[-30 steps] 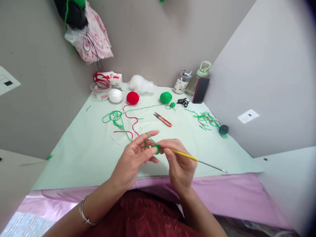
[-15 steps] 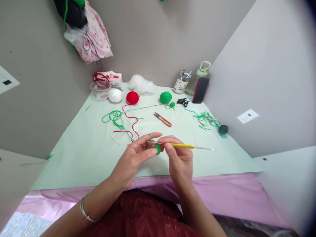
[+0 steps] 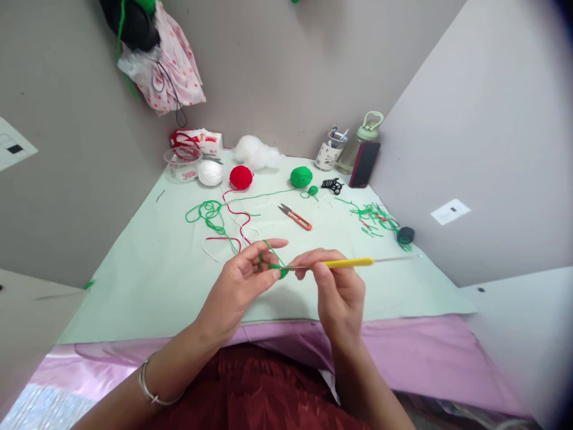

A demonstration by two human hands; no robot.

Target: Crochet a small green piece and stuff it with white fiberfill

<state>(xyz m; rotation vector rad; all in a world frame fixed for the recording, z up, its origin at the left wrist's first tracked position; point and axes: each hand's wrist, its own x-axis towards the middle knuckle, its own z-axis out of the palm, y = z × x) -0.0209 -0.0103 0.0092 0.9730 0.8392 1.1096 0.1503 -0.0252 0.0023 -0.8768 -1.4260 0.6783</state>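
Past the right hand (image 3: pixel 341 292), passage between snips (image 3: pixel 301 221) and yarn scraps (image 3: pixel 372 216) meets a clip (image 3: pixel 332 186).

Head cam, facing forward and down: left hand (image 3: pixel 235 283) and right hand (image 3: pixel 342 295) close, table (image 3: pixel 156 275) beneath, back wall (image 3: pixel 268 77) farthest.

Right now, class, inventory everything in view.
Crochet hook: 1, yellow, right hand
Crochet piece: 1, green, left hand
Yarn balls: 3, white, red, green, back
Small ball: 1, green, back right
Loose yarn: uncounted, green, red, white, left
Thread snips: 1, orange, centre
Stuffing: 1, white, back
Carton: 1, white-red, back left
Tub: 1, clear, back left
Scissors: 1, red-handled, back left
Pen cup: 1, patterned, back right
Bottle: 1, green-lidded, back right
Phone: 1, black, by bottle
Hair claw: 1, black, right
Yarn scraps: pile, green, red, right
Roll: 1, black, right
Spotted bag: 1, pink, upper left
Wall plates: 2, white, sides
Cloths: 2, mint, pink, table
Hands: 2, bare, front
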